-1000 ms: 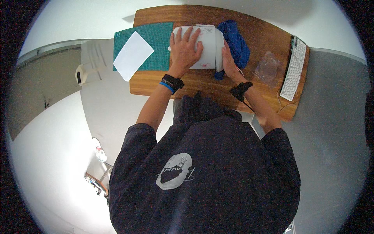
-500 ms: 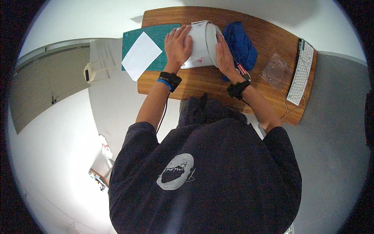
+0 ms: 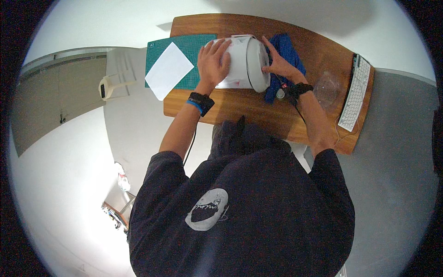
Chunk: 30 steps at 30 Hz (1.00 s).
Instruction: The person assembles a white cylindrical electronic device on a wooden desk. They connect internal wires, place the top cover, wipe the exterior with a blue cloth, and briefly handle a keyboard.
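Note:
A white rounded container (image 3: 236, 62) with faint pink marks lies on its side on the wooden table, its grey-white round lid (image 3: 258, 64) facing right. My left hand (image 3: 213, 64) rests against the container's left end, its fingers stretched out and lying along the surface. At the other end my right hand (image 3: 281, 64) is open, index finger and thumb wide apart beside the lid. The thumb tip is at the lid's edge; I cannot tell whether it touches. Blue cloth (image 3: 288, 46) lies under and behind my right hand.
White paper (image 3: 168, 71) lies on a green cutting mat (image 3: 154, 53) at left. Right of the cloth are a clear plastic piece (image 3: 326, 87) and a white keyboard (image 3: 356, 94) along the table's right edge. Cables hang from both wristbands. A pale chair (image 3: 108, 87) stands farther left.
My right hand has come off the container's lid end and shifted right, its fingers spreading apart. My left hand stays on the container. The whole view has shifted slightly.

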Motion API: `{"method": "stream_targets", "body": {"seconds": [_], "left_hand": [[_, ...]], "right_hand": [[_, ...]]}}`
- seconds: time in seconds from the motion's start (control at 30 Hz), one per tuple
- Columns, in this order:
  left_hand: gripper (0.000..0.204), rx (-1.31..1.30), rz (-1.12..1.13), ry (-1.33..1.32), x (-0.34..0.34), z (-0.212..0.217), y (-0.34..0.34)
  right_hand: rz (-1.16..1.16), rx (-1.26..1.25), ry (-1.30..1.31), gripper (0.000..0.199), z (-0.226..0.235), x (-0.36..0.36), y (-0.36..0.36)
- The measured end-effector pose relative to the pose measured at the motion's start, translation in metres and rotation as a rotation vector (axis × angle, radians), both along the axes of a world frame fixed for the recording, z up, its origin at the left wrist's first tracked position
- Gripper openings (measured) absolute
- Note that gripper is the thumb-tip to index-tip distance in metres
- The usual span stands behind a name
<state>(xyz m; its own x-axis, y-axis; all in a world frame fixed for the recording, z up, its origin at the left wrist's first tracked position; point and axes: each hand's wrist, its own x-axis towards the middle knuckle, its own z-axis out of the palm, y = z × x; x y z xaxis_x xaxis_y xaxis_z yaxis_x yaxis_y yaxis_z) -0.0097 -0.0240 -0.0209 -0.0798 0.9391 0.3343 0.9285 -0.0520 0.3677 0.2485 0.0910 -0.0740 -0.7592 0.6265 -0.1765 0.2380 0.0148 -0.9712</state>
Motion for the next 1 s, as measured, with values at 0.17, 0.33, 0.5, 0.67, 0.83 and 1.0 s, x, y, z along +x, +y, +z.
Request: {"method": "stream_targets", "body": {"seconds": [0.17, 0.33, 0.5, 0.67, 0.83, 1.0], "left_hand": [[0.042, 0.021, -0.022, 0.01, 0.004, 0.006, -0.005], [0.042, 0.063, 0.047, -0.07, -0.009, -0.003, -0.007], [0.042, 0.06, 0.026, -0.074, -0.013, -0.003, -0.01], [0.043, 0.01, -0.057, -0.013, -0.002, 0.008, -0.011], [0.043, 0.019, -0.021, -0.016, -0.005, -0.001, -0.008], [0.043, 0.006, -0.013, -0.038, -0.006, -0.002, -0.009]], "right_hand": [[0.032, -0.154, 0.075, 0.121, -0.013, -0.008, 0.008], [-0.036, 0.027, 0.099, 0.115, -0.011, -0.009, 0.002], [-0.103, 0.025, 0.104, 0.112, -0.005, -0.007, 0.0], [-0.095, 0.115, 0.095, 0.112, -0.006, -0.002, 0.012], [-0.068, 0.044, 0.124, 0.112, -0.011, -0.003, 0.014], [-0.041, 0.035, 0.16, 0.11, -0.011, -0.005, 0.012]]}}
